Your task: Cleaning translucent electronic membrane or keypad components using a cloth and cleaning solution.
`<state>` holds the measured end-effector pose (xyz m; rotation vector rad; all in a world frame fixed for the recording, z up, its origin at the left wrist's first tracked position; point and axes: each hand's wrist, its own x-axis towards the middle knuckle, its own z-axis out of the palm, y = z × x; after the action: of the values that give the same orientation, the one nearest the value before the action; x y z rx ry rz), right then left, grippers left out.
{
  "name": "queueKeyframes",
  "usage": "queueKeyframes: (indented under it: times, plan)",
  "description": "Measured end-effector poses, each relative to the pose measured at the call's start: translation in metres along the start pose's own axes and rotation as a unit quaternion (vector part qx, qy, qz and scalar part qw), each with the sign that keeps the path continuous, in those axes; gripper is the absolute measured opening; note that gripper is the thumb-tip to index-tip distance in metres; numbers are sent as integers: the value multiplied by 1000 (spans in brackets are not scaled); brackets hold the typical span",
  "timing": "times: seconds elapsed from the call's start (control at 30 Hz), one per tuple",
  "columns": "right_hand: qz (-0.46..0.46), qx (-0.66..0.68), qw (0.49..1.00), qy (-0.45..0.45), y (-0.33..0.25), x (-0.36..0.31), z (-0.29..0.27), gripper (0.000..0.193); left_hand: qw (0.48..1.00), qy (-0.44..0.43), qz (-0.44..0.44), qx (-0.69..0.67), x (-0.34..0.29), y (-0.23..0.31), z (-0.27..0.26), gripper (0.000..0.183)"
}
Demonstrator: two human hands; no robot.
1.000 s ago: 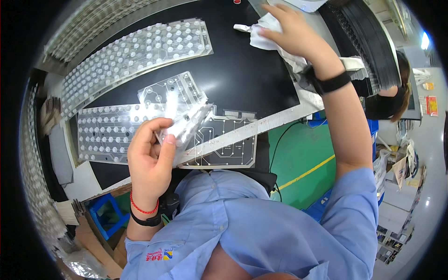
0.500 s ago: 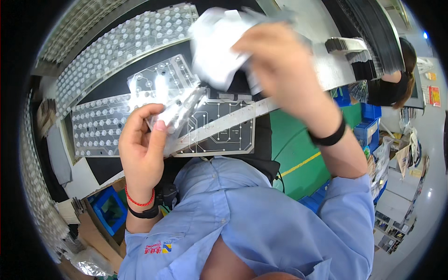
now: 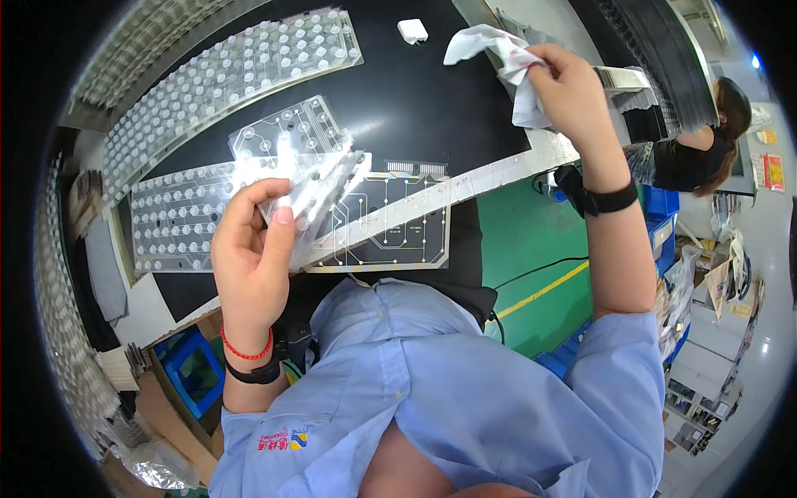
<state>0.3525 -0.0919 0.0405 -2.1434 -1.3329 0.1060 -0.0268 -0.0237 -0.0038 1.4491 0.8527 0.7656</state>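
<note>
My left hand (image 3: 256,257) pinches the clear film of a keyboard membrane sheet (image 3: 407,220) between thumb and fingers. The film is folded back toward the middle, shiny with glare, and part of the sheet lies flat with pale circuit lines. White domes dot its left portion (image 3: 170,220). At the upper right, my right hand (image 3: 573,95) grips a crumpled white cloth (image 3: 486,46) with faint reddish marks, raised apart from the sheet. My left fingertips partly hide the fold.
More dome-covered sheets (image 3: 241,66) are stacked behind on the black tabletop (image 3: 415,91). A small white block (image 3: 412,31) sits at the back. The table's white front edge (image 3: 548,149) runs beside a green floor (image 3: 531,232). Another person (image 3: 706,149) is at the far right.
My right hand has swung right with the cloth, away from above the sheet, uncovering the black tabletop and the small white block. My left hand has stayed nearly still on the film.
</note>
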Motion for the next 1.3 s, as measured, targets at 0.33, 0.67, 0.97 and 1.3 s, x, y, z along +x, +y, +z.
queueKeyframes:
  times: [0.33, 0.67, 0.97, 1.3]
  plan:
    - [-296, 83, 945, 109, -85, -65, 25, 28, 999, -16, -10, 38, -1, 3, -2, 30]
    - [-15, -208, 926, -316, -6, -132, -101, 22, 1000, -11, 3, 10, -2, 3, 1, 28]
    - [-299, 20, 953, -42, -61, -99, 56, 33, 1000, 3, 1, 17, 3, 4, 0, 29]
    - [-229, -89, 940, 237, -2, -52, -14, 11, 997, 68, 24, 24, -6, -2, -1, 30]
